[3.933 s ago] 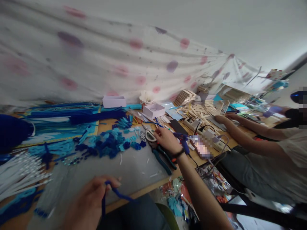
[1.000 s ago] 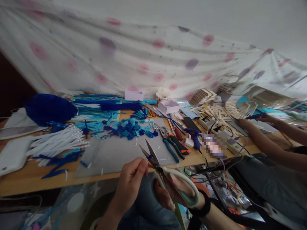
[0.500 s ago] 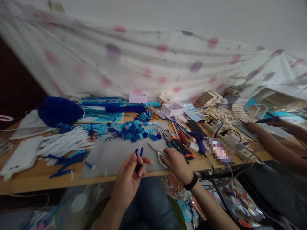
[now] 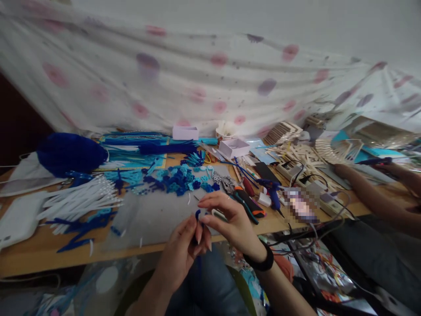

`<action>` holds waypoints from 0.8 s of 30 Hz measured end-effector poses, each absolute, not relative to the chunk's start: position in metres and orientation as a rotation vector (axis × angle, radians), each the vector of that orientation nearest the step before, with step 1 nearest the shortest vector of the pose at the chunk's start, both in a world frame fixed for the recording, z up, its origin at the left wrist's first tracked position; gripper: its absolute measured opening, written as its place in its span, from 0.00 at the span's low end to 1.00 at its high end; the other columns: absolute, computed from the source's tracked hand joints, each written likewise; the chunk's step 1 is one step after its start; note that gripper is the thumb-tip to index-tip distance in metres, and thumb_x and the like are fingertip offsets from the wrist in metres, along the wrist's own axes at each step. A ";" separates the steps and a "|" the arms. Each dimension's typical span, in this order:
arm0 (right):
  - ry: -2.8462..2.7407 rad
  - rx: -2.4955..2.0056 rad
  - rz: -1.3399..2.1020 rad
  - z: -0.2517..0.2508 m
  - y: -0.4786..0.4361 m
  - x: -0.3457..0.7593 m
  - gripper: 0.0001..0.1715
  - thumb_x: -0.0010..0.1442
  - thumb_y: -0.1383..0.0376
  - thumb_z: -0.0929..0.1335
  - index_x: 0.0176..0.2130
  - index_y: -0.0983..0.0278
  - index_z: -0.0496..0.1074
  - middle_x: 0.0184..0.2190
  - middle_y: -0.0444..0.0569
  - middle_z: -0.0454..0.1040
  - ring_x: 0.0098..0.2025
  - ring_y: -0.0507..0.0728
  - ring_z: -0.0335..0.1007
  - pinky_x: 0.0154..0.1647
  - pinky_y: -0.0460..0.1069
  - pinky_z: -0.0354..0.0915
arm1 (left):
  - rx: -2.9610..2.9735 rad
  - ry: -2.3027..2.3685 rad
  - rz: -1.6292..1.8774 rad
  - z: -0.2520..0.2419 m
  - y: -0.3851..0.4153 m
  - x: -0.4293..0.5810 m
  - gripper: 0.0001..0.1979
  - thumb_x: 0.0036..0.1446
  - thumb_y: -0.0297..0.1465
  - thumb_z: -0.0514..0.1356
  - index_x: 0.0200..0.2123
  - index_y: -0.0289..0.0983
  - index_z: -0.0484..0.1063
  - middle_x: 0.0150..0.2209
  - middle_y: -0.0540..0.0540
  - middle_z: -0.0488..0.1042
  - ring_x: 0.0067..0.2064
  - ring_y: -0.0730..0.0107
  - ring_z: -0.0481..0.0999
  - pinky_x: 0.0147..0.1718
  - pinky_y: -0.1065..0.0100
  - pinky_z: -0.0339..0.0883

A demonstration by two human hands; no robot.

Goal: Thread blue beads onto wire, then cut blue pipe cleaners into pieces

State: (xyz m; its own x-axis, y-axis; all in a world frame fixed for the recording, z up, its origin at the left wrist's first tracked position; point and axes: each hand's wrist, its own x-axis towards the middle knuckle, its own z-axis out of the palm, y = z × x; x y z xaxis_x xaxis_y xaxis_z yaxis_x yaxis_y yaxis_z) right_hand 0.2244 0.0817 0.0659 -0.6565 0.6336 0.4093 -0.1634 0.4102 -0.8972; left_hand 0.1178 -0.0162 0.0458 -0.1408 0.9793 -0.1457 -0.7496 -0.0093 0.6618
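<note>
My left hand [image 4: 179, 250] is closed on a dark blue pipe cleaner [image 4: 198, 214], whose curled end sticks up between thumb and fingers. A length of it hangs below the hand. Close on the right, my right hand [image 4: 235, 226] has its thumb and fingers apart, the thumb tip by the curled end. Whether they touch, I cannot tell. Behind the right hand, pale tool handles [image 4: 218, 214] lie on the grey mat [image 4: 154, 217], mostly hidden. Blue and turquoise pipe-cleaner shapes [image 4: 180, 182] are heaped beyond it.
White sticks [image 4: 82, 199] and a white phone-like object [image 4: 21, 224] lie left. Orange-and-black-handled pliers [image 4: 250, 204], a blue glue gun [image 4: 272, 193] and a power strip [image 4: 292, 175] stand right. Another person's arm [image 4: 371, 193] reaches in at far right. Pale boxes [image 4: 233, 147] stand behind.
My right hand has left the pale-handled tool on the mat and moved left to the pipe cleaner. The pipe cleaner's upright ends now show as one curled end. The view has shifted slightly.
</note>
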 end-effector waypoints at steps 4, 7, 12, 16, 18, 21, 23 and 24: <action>-1.959 -0.335 1.338 0.071 0.083 0.227 0.04 0.57 0.63 0.74 0.37 0.59 0.78 0.41 0.48 0.76 0.46 0.56 0.71 0.51 0.52 0.65 | 0.496 0.758 1.479 0.045 -0.020 0.115 0.23 0.53 0.46 0.65 0.18 0.37 0.65 0.17 0.50 0.71 0.21 0.77 0.61 0.23 0.73 0.52; -1.955 -0.344 1.333 0.070 0.082 0.229 0.02 0.59 0.64 0.73 0.35 0.60 0.77 0.41 0.48 0.75 0.46 0.56 0.71 0.51 0.53 0.64 | 0.534 0.783 1.423 0.044 -0.021 0.113 0.23 0.54 0.47 0.63 0.17 0.37 0.64 0.17 0.50 0.71 0.23 0.75 0.64 0.25 0.72 0.53; -1.941 -0.432 1.243 0.062 0.076 0.228 0.05 0.60 0.63 0.72 0.32 0.61 0.75 0.40 0.48 0.76 0.44 0.55 0.72 0.49 0.52 0.66 | 0.559 0.831 1.381 0.044 -0.022 0.113 0.25 0.54 0.49 0.62 0.17 0.37 0.63 0.17 0.50 0.69 0.22 0.75 0.61 0.24 0.71 0.52; -1.976 -0.425 1.052 0.059 0.073 0.229 0.04 0.62 0.65 0.70 0.34 0.61 0.73 0.41 0.49 0.75 0.44 0.55 0.72 0.47 0.52 0.67 | 0.590 0.892 1.379 0.039 -0.021 0.114 0.25 0.54 0.50 0.61 0.19 0.37 0.64 0.19 0.50 0.69 0.21 0.76 0.58 0.25 0.71 0.52; -1.986 -0.445 0.874 0.058 0.073 0.230 0.03 0.63 0.67 0.69 0.34 0.62 0.72 0.41 0.50 0.74 0.44 0.56 0.72 0.46 0.52 0.68 | 0.646 1.001 1.414 0.034 -0.022 0.114 0.23 0.56 0.51 0.60 0.22 0.36 0.67 0.22 0.51 0.70 0.22 0.77 0.57 0.24 0.71 0.52; -1.963 -0.506 0.587 0.056 0.072 0.232 0.03 0.62 0.70 0.69 0.34 0.63 0.72 0.40 0.51 0.73 0.43 0.56 0.72 0.44 0.51 0.68 | 0.828 1.295 1.505 0.030 -0.024 0.116 0.20 0.59 0.48 0.58 0.28 0.37 0.71 0.26 0.50 0.70 0.25 0.75 0.62 0.27 0.71 0.56; -1.958 -0.517 0.463 0.055 0.072 0.233 0.04 0.62 0.71 0.69 0.35 0.63 0.72 0.39 0.52 0.73 0.42 0.56 0.72 0.44 0.51 0.68 | 0.947 1.472 1.552 0.029 -0.025 0.117 0.18 0.61 0.46 0.57 0.28 0.38 0.72 0.28 0.49 0.71 0.31 0.70 0.68 0.32 0.71 0.60; -1.961 -0.511 0.436 0.055 0.072 0.233 0.04 0.62 0.72 0.68 0.35 0.64 0.72 0.39 0.52 0.74 0.42 0.56 0.72 0.43 0.51 0.68 | 0.996 1.530 1.563 0.029 -0.025 0.117 0.18 0.61 0.45 0.56 0.28 0.39 0.72 0.29 0.49 0.71 0.34 0.68 0.70 0.35 0.70 0.62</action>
State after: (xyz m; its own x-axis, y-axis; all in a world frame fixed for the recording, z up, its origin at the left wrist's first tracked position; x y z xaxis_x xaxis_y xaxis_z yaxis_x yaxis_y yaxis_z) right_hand 0.2334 0.0722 0.0548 -0.3908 0.5301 0.7525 0.1613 0.8443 -0.5110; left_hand 0.1167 -0.0255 0.0295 -0.4409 0.8967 0.0405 0.0209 -0.0348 0.9992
